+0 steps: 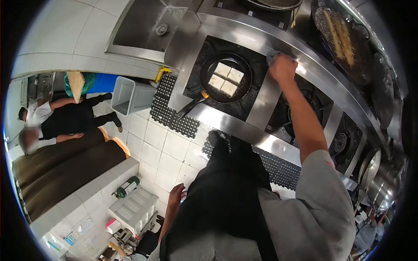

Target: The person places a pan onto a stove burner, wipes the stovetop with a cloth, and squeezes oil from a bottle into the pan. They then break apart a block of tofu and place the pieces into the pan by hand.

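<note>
My right hand is pressed on the steel stove ledge between burners, its fingers closed on a grey cloth, mostly hidden by the hand. To its left, a black frying pan rests on a burner, holding several white, square slabs laid close together. The pan's handle points toward the front left, over the stove edge. My left hand hangs low at my side, away from the stove, with loosely bent fingers and nothing visible in them.
Another burner lies under my right forearm. At the back right, a dark oval pan holds long browned food. A steel sink is at the upper left. A grey bin stands on the floor near a person in an apron.
</note>
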{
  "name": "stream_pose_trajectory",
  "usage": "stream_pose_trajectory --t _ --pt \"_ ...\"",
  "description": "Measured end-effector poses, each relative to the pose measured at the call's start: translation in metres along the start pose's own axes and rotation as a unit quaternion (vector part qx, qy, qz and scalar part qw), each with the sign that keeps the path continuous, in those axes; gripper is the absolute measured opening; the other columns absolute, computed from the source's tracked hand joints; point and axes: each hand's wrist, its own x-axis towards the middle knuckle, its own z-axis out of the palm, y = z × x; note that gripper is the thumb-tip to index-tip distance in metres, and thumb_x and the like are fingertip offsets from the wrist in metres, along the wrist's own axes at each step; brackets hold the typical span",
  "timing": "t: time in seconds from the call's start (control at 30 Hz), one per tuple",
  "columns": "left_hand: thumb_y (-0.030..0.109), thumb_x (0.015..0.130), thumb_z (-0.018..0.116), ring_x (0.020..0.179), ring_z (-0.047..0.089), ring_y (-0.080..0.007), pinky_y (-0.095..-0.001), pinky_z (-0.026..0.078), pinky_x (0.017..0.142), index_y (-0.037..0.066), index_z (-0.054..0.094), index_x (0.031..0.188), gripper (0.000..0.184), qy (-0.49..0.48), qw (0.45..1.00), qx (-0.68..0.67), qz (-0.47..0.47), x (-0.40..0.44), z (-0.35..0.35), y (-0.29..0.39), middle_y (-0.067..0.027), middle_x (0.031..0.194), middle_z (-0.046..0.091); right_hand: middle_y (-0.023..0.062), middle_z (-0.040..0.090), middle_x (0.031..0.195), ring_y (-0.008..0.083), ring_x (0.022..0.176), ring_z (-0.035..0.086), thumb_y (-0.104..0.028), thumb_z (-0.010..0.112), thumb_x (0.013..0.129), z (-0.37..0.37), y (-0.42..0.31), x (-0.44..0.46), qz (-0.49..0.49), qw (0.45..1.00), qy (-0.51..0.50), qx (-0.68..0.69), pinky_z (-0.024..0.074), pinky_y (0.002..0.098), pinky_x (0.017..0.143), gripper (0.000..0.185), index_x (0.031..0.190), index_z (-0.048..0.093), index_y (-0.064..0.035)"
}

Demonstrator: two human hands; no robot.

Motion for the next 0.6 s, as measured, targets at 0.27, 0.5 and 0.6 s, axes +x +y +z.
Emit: stream_pose_trajectory --t 0.27,0.5,0.6 --pt "0.041 0.094 0.062 0.093 0.064 -0.0190 -0.0330 0.048 0.078 0.006 0.055 0.135 0.054 0.010 0.982 -0.134 -0.136 0.025 0.034 -0.021 -0.0075 0.119 0.064 0.0182 0.058 0.112 0.0374 0.105 0.057 -0.015 0.067 0.076 -0.011 -0.079 -0.253 -0.157 0.956 -0.122 0.214 0.0463 0.0469 0.094 0.015 0.087 0.068 -0.0040" --pt "0.037 0.095 0.063 0.093 0.064 -0.0176 -0.0328 0.048 0.077 0.006 0.056 0.134 0.050 0.025 0.954 -0.186 -0.234 0.030 0.023 -0.018 -0.0056 0.118 0.065 0.0184 0.056 0.130 0.0345 0.122 0.052 -0.010 0.054 0.086 0.027 -0.188 -0.223 -0.341 0.911 -0.026 0.229 0.0416 0.0450 0.102 0.040 0.125 0.057 -0.0018" --pt "0.036 0.094 0.063 0.092 0.064 -0.0175 -0.0321 0.049 0.075 0.006 0.057 0.133 0.049 0.051 0.956 -0.184 -0.222 0.027 0.009 -0.011 -0.0055 0.116 0.066 0.0173 0.056 0.130 0.0318 0.120 0.052 -0.010 0.051 0.087 0.040 -0.237 -0.212 -0.358 0.908 0.009 0.216 0.0419 0.0460 0.100 0.046 0.132 0.053 -0.0033"
